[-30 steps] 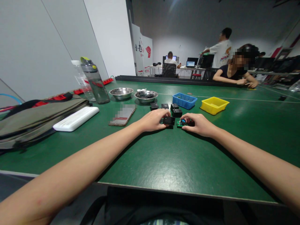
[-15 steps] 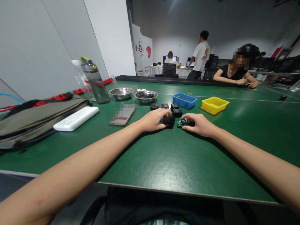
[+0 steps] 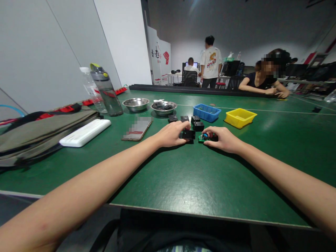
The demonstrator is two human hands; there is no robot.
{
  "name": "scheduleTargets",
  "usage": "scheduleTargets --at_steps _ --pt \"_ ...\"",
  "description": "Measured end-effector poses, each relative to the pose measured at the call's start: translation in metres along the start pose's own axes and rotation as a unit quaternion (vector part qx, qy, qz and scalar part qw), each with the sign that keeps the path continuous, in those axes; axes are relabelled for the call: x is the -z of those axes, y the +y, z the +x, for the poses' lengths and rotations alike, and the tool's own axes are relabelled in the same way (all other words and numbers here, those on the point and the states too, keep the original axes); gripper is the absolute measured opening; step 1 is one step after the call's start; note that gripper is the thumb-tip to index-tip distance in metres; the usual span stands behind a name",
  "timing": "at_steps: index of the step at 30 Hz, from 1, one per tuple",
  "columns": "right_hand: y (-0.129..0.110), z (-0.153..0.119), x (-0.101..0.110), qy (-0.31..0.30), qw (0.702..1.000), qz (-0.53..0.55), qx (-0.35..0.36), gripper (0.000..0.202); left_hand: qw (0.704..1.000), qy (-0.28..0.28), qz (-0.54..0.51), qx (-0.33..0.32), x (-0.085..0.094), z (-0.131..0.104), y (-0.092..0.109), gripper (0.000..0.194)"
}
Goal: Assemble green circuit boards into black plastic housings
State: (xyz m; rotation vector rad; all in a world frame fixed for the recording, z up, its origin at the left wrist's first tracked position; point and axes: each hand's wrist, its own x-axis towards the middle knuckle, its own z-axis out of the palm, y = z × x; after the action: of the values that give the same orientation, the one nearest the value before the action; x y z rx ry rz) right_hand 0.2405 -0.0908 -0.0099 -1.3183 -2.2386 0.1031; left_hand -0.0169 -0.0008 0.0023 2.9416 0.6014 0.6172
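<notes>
My left hand point(image 3: 173, 134) is closed around a small black plastic case point(image 3: 189, 135), thumb in front and fingers behind. A short gap to its right, my right hand point(image 3: 223, 139) grips a green circuit board point(image 3: 201, 139) between thumb and fingers. A round blue component point(image 3: 205, 136) stands up from the board. Both pieces are held low over the green tabletop. Just beyond my hands sit several more black cases point(image 3: 197, 125).
Farther back stand an empty metal bowl point(image 3: 135, 104), a bowl of dark parts point(image 3: 164, 108), a blue bin point(image 3: 207, 112) and a yellow bin point(image 3: 240, 118). To the left are a phone point(image 3: 137, 129), a white power bank point(image 3: 86, 133), bottles point(image 3: 107, 91) and a bag point(image 3: 44, 133).
Between my fingers the black case has tilted slightly; both hands stay in place with the same holds. In the background, a standing person has moved left and turned away.
</notes>
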Motion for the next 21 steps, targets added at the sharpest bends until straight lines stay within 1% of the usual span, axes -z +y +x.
scheduleTargets --at_steps 7,21 --pt "-0.0008 0.0 -0.0001 0.0 1.0 0.0 -0.004 0.028 1.0 0.004 0.006 -0.015 -0.0009 -0.0003 -0.002 0.033" --pt "0.0002 0.0 -0.0006 0.001 1.0 -0.001 -0.002 0.028 1.0 -0.003 0.0 -0.003 0.0006 -0.0005 0.0001 0.035"
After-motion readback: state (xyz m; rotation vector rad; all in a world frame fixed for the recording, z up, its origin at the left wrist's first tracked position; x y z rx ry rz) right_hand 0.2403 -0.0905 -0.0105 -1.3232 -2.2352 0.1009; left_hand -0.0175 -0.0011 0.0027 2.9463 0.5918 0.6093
